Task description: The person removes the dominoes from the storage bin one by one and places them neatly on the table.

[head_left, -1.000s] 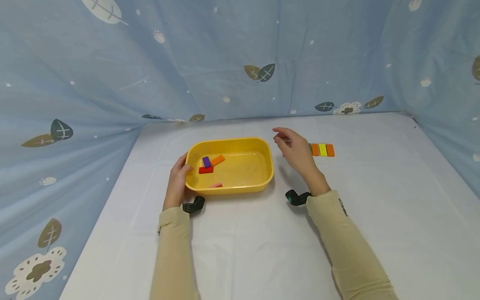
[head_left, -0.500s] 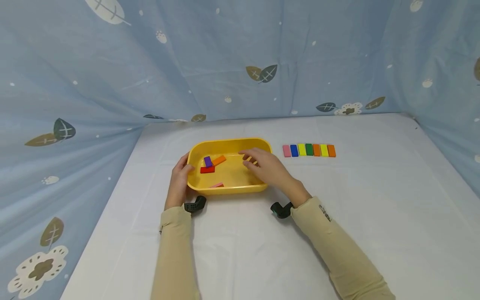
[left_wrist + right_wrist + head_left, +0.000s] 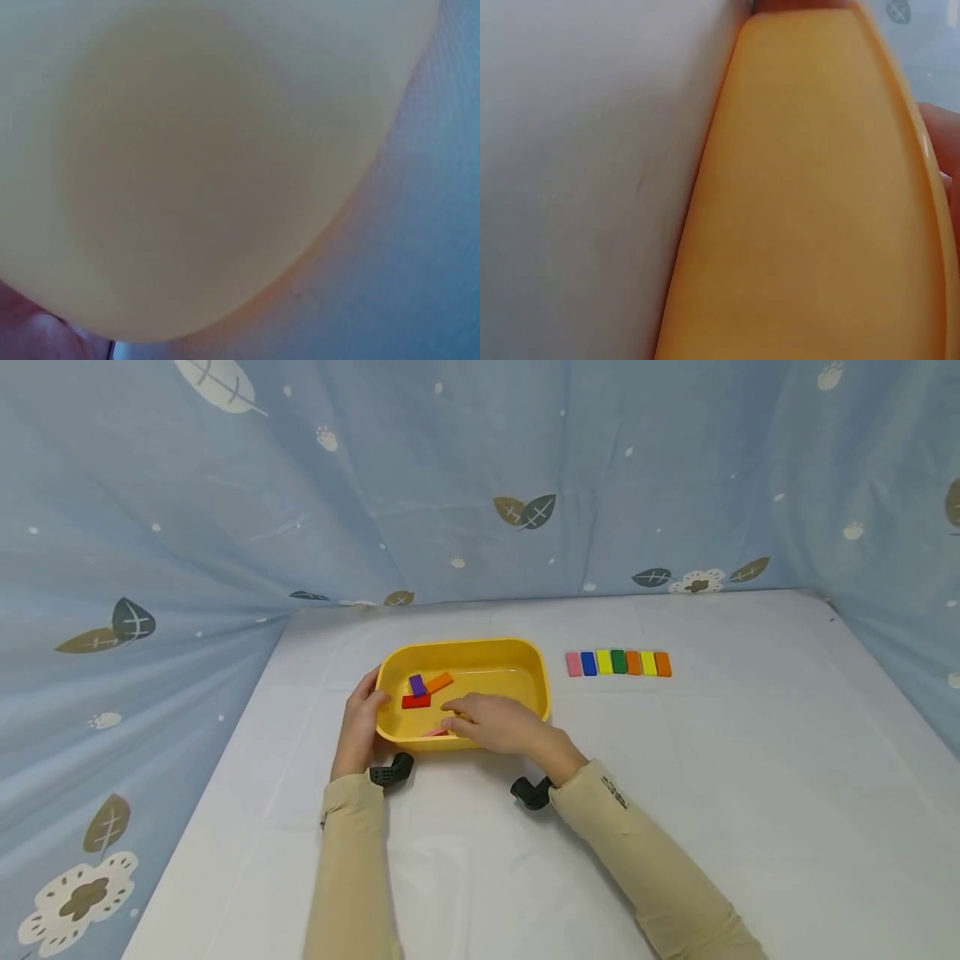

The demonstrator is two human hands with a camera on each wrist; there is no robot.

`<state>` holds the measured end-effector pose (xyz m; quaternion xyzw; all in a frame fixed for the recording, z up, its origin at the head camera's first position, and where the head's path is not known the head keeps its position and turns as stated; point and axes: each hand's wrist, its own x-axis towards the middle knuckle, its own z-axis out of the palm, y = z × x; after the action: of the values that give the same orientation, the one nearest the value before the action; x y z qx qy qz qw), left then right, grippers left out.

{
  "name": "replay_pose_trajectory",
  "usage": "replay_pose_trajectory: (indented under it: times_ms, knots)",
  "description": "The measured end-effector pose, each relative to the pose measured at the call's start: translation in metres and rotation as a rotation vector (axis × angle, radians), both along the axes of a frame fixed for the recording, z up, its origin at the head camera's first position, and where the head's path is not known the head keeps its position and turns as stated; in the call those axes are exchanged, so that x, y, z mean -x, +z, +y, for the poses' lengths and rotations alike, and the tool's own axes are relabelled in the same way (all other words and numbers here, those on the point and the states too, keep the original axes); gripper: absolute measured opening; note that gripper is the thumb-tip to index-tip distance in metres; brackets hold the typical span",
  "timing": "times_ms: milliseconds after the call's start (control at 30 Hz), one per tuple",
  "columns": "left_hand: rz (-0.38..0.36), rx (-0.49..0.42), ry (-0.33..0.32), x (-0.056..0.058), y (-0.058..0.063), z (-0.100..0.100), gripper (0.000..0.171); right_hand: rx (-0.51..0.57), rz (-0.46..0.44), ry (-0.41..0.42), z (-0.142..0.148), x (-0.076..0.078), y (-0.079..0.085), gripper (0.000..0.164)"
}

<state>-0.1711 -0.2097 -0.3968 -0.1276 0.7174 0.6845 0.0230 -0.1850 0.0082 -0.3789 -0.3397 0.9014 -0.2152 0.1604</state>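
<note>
In the head view my left hand grips the left end of a yellow plastic tub, thumb over its rim. My right hand reaches over the near rim, thumb and fingers apart, with nothing visible between them. Its fingertips are close to a pink block and a red edge beside it, partly hidden by the near wall. Farther left in the tub lie purple, orange and red blocks, grouped together. The tub's outer wall fills much of the right wrist view.
Right of the tub, several coloured blocks stand side by side in a row on the white-covered table. A blue patterned curtain hangs behind the table and along its sides.
My right hand has moved left from beside the block row, over the tub, and down to its near side. The row is now uncovered. My left hand keeps its grip on the tub.
</note>
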Motion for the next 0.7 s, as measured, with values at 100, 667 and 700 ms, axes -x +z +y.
replay_pose_trajectory:
  times_ms: [100, 667, 700]
  knots:
    - [-0.004, 0.009, 0.001, -0.001, -0.001, 0.0, 0.055, 0.006, -0.015, 0.03, -0.01, 0.0, -0.001, 0.05]
    - [0.005, 0.01, -0.007, -0.001, -0.001, 0.0, 0.054, 0.005, -0.12, 0.173, -0.019, -0.001, -0.005, 0.049]
    - [0.009, 0.005, -0.007, 0.001, -0.002, -0.001, 0.054, 0.015, -0.121, 0.17, -0.019, -0.001, -0.005, 0.047]
